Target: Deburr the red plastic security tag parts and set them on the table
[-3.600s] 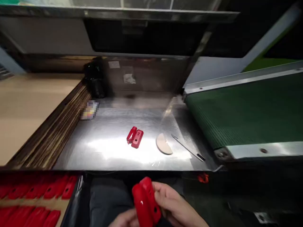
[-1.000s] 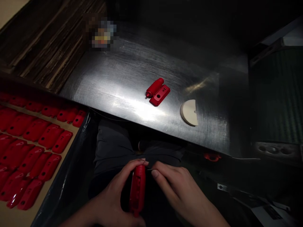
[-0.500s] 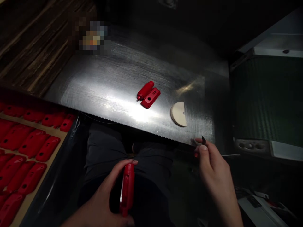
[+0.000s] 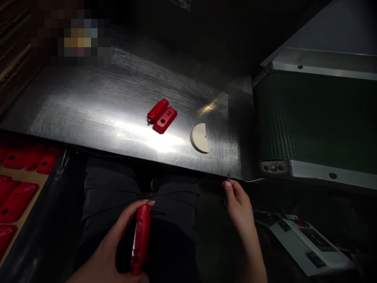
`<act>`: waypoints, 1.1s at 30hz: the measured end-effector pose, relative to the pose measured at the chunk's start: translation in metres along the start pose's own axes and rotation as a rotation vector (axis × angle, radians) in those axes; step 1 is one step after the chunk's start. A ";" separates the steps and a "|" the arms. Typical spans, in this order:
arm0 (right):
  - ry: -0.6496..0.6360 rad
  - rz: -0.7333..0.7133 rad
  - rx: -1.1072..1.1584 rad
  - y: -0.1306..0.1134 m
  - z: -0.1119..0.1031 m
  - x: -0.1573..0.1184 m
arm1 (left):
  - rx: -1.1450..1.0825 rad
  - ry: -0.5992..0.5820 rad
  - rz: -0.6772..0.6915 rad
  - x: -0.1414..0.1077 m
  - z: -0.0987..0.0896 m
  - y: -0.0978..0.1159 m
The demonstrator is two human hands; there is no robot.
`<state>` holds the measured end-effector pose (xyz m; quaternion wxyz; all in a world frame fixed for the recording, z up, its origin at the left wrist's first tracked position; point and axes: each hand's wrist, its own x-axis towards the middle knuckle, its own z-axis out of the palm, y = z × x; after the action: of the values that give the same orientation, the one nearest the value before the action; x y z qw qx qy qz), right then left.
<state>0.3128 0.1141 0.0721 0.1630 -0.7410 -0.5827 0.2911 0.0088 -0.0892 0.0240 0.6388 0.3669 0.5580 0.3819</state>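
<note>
My left hand (image 4: 118,239), low in the view, is closed round the ends of a red plastic housing (image 4: 143,232), held upright on its narrow edge above my lap. At the right, by the front edge of the metal table, my right hand (image 4: 240,200) pinches a small pointed blade (image 4: 228,177); its tip sticks up past the thumb, and a bit of red shows beside the fingers. On the table lie a red cylindrical part (image 4: 158,111) and a flat red cover (image 4: 165,120), side by side. A cream half-round disc (image 4: 200,138) lies to their right.
The brushed metal table (image 4: 88,98) spans the middle. A green conveyor belt (image 4: 318,118) runs off at the right, with a white box with a dark panel (image 4: 312,243) below it. Several red housings (image 4: 20,200) lie on a board at the left.
The view has swung right, so the table things sit farther left in the picture. My right hand has turned the blade more upright at the table edge. The left hand keeps its hold.
</note>
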 end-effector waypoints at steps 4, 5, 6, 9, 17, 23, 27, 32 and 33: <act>-0.007 0.018 -0.007 0.000 0.001 -0.003 | 0.003 0.007 0.010 0.001 0.001 0.001; -0.016 0.029 -0.017 0.001 0.001 -0.005 | 0.006 0.007 0.011 0.001 0.001 0.001; -0.032 0.043 -0.026 0.004 0.000 -0.007 | 0.008 0.004 0.014 0.001 0.001 0.001; -0.128 0.085 -0.031 0.023 0.000 -0.014 | 0.009 0.003 0.022 0.002 0.000 0.001; -0.348 0.191 0.175 0.045 -0.004 -0.040 | -0.009 -0.011 0.021 0.008 0.001 0.011; -0.677 0.216 0.759 -0.017 0.011 -0.061 | -0.006 0.002 0.093 0.011 0.004 0.019; -0.810 0.186 0.862 -0.039 0.031 -0.067 | 0.030 -0.015 0.183 0.012 0.001 0.019; -0.727 0.093 0.640 -0.048 0.040 -0.066 | 0.012 -0.011 0.209 0.012 -0.003 0.016; -0.650 0.064 0.571 -0.047 0.039 -0.063 | 0.005 -0.008 0.203 0.011 -0.003 0.016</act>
<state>0.2433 0.0625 0.0842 0.1605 -0.5535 -0.4766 0.6638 0.0053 -0.0719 0.0332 0.5981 0.4249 0.5163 0.4417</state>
